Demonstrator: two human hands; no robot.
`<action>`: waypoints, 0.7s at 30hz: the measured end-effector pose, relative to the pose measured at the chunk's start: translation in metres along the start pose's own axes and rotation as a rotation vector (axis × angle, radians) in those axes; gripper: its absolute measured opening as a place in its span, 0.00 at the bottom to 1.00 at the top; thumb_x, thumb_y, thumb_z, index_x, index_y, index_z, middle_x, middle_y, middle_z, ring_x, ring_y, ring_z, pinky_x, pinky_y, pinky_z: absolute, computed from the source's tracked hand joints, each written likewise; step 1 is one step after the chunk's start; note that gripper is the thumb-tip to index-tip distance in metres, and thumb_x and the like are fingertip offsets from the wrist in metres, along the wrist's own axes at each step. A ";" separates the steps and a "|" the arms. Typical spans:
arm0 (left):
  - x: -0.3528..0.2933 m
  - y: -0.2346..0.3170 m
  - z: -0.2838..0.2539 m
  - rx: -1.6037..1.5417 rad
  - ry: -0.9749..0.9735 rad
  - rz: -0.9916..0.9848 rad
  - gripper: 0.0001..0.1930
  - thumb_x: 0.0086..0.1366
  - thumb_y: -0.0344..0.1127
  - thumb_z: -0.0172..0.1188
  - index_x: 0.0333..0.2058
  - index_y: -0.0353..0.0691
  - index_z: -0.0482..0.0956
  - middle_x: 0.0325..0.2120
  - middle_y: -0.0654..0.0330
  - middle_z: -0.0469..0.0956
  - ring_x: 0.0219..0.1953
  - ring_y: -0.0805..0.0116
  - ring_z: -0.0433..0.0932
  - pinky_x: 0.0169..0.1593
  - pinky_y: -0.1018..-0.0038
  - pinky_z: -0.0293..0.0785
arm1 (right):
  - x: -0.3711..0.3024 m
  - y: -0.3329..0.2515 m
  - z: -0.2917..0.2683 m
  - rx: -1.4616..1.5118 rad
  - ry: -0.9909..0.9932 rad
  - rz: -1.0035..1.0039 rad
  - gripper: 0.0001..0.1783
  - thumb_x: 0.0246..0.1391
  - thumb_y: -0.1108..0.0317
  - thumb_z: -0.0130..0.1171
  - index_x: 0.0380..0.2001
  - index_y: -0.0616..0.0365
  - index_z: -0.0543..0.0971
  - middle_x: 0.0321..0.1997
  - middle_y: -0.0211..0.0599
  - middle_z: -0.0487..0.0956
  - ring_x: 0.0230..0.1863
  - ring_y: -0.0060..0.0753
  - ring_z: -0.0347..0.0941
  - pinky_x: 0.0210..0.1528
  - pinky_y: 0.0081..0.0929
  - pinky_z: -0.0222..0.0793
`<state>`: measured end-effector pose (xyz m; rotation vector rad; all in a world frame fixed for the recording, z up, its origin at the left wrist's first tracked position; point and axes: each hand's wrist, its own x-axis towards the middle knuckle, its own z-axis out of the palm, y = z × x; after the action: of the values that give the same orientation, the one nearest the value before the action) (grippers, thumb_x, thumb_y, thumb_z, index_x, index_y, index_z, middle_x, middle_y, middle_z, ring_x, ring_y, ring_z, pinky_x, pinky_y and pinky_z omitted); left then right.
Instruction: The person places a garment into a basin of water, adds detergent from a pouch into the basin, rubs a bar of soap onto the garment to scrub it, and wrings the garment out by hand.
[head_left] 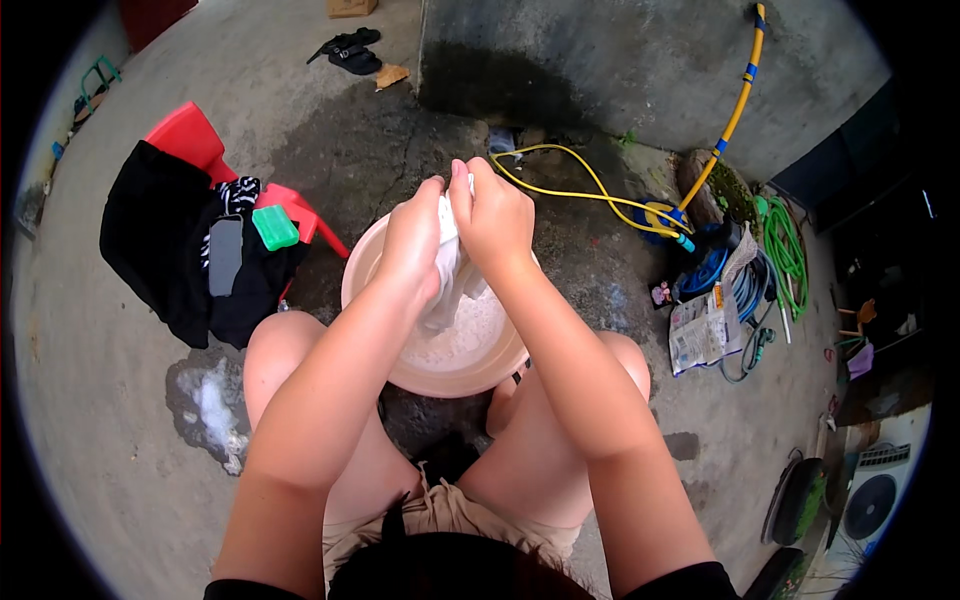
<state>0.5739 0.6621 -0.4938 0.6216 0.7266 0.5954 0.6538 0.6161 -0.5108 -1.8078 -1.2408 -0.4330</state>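
Over a pale pink basin [447, 384] set between my knees, both hands grip one wet white cloth [447, 262]. My left hand [412, 232] is closed on its upper left side. Close beside it, my right hand [497, 218] is wrapped round the cloth's upper right side, thumb up. The lower part of the cloth hangs down into the basin, where whitish, sudsy water [465, 335] shows. What kind of cloth it is, I cannot tell.
At left, a red plastic chair [190, 140] bears black clothing [150, 240], a green soap box [275, 228] and a grey phone-shaped slab [225, 257]. Foam [215, 405] lies on the floor. Rightward are a yellow hose [570, 193], a green hose [785, 245] and a printed bag [703, 330]. Black sandals [350, 50] lie far off.
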 end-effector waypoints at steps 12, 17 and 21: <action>-0.006 -0.006 -0.004 0.050 -0.147 0.031 0.12 0.69 0.43 0.50 0.38 0.41 0.77 0.31 0.64 0.76 0.35 0.72 0.76 0.40 0.73 0.71 | 0.008 0.005 0.000 0.036 0.140 0.060 0.15 0.56 0.64 0.59 0.20 0.58 0.71 0.18 0.42 0.74 0.19 0.48 0.72 0.22 0.40 0.65; 0.011 0.007 -0.030 0.051 -0.209 0.080 0.15 0.71 0.44 0.48 0.25 0.47 0.66 0.26 0.66 0.71 0.28 0.73 0.71 0.30 0.71 0.67 | -0.023 -0.050 -0.008 0.310 0.024 -0.118 0.12 0.54 0.65 0.63 0.29 0.55 0.68 0.19 0.37 0.76 0.20 0.44 0.75 0.22 0.36 0.67; -0.017 0.008 0.007 -0.037 0.040 -0.022 0.11 0.68 0.42 0.51 0.30 0.44 0.72 0.26 0.64 0.76 0.28 0.69 0.76 0.35 0.72 0.72 | -0.006 -0.017 -0.002 0.308 0.046 0.095 0.09 0.60 0.69 0.55 0.41 0.57 0.68 0.24 0.43 0.77 0.23 0.45 0.77 0.27 0.33 0.70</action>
<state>0.5662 0.6539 -0.4767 0.5684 0.7572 0.6015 0.6369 0.6126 -0.5060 -1.5773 -1.1174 -0.2151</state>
